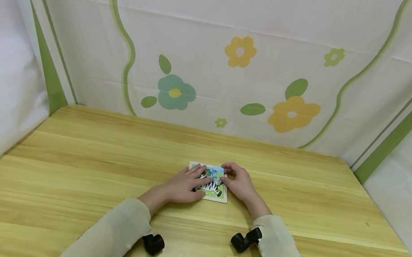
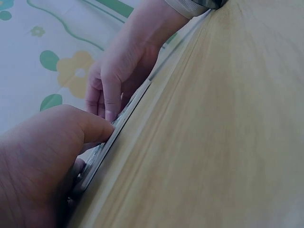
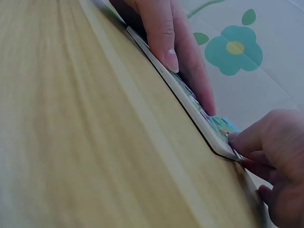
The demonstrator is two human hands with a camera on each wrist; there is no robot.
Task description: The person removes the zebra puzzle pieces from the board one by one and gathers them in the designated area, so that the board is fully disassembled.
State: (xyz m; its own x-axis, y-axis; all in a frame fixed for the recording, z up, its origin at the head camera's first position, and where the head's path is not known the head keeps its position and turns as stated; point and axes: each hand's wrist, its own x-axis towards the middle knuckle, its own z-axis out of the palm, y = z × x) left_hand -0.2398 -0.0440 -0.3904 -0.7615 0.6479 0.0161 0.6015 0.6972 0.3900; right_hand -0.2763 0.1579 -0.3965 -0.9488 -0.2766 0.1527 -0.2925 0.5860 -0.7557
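A small zebra jigsaw puzzle (image 1: pixel 212 197) in a pale wooden frame board lies flat on the table. My left hand (image 1: pixel 184 185) rests across its left part with fingers spread and fairly straight, covering some of the picture. At the upper right corner, my right hand (image 1: pixel 240 184) curls its thumb and fingers about a blue-and-green puzzle piece (image 3: pixel 224 124), which sticks up slightly above the board in the right wrist view. The thumb hides part of that piece. Seen from the left wrist, the board (image 2: pixel 124 118) appears edge-on between both hands.
The wooden table (image 1: pixel 101 165) extends around the puzzle on every side. Behind it hangs a white cloth (image 1: pixel 203 46) with printed flowers and green lines. Black wrist cameras (image 1: pixel 154 244) stick out from both sleeves, low above the tabletop.
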